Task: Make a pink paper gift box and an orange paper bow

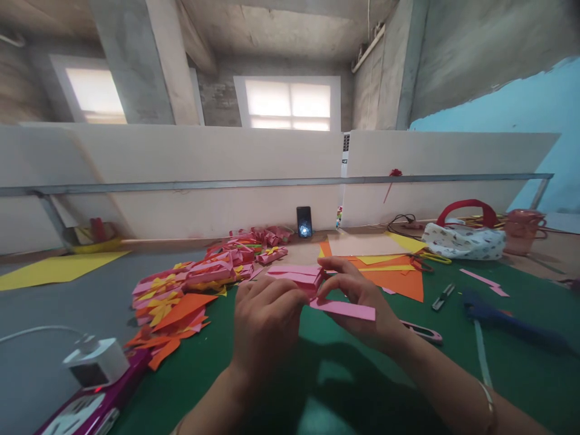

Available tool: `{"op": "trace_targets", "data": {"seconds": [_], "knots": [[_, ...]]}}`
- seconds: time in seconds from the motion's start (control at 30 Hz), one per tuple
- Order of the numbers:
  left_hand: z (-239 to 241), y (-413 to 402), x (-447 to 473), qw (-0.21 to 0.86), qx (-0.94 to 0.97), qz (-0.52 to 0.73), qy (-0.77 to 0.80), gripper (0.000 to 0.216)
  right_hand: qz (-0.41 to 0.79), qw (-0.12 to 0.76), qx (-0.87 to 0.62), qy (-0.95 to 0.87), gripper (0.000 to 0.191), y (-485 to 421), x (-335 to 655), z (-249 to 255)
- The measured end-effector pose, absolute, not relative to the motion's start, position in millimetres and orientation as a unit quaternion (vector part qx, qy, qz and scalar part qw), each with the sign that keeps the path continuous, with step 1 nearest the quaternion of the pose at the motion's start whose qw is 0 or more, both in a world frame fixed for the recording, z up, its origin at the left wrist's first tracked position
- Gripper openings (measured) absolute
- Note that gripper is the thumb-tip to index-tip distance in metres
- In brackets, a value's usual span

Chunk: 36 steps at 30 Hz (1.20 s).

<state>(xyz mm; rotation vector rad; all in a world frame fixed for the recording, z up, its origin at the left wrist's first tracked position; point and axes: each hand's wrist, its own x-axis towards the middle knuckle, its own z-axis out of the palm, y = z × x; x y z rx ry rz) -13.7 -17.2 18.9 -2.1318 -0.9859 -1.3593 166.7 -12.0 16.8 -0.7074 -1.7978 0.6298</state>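
A pink folded paper piece [296, 275], shaped like a small flat box, is held up above the green mat. My left hand [268, 314] wraps round its left side and lower edge with curled fingers. At its right end, my right hand [362, 299] pinches the paper between thumb and fingertips. From that end a pink paper flap [348, 310] sticks out to the right, across the front of my right palm. The underside of the piece is hidden behind my fingers.
Folded pink and yellow paper pieces [208, 272] lie heaped left of my hands. Orange sheets [394, 283], a box cutter [443, 297] and a pink-handled tool [423, 332] lie to the right. A phone [304, 222] stands behind; a purple power strip [122, 380] is front left.
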Motion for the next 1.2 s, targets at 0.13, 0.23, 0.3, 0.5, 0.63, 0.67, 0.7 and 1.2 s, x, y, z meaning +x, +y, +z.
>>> {"op": "trace_targets", "data": {"seconds": [0.13, 0.23, 0.3, 0.5, 0.63, 0.67, 0.7, 1.2], "knots": [[18, -17, -15, 0.171, -0.77, -0.469, -0.398, 0.018, 0.297, 0.535, -0.29, -0.736, 0.007, -11, 170, 20], [18, -16, -16, 0.163, -0.775, -0.448, -0.415, 0.018, 0.397, 0.551, -0.281, -0.678, 0.011, -7, 171, 20], [18, -15, -16, 0.167, -0.782, -0.436, -0.413, 0.018, 0.461, 0.536, -0.284, -0.648, 0.018, -5, 171, 19], [17, -13, -10, 0.183, -0.826, -0.383, -0.37, 0.02, 0.585, 0.481, -0.331, -0.563, 0.034, 0, 168, 12], [17, -13, -11, 0.188, -0.814, -0.409, -0.366, 0.021, 0.588, 0.468, -0.316, -0.579, 0.039, -1, 166, 13], [17, -14, -11, 0.191, -0.806, -0.422, -0.367, 0.022, 0.586, 0.463, -0.314, -0.586, 0.037, -2, 165, 14], [17, -14, -12, 0.196, -0.798, -0.435, -0.368, 0.021, 0.583, 0.463, -0.314, -0.589, 0.035, -3, 164, 15], [17, -14, -15, 0.254, -0.766, -0.482, -0.342, 0.018, 0.553, 0.445, -0.389, -0.587, 0.011, -12, 156, 19]]}}
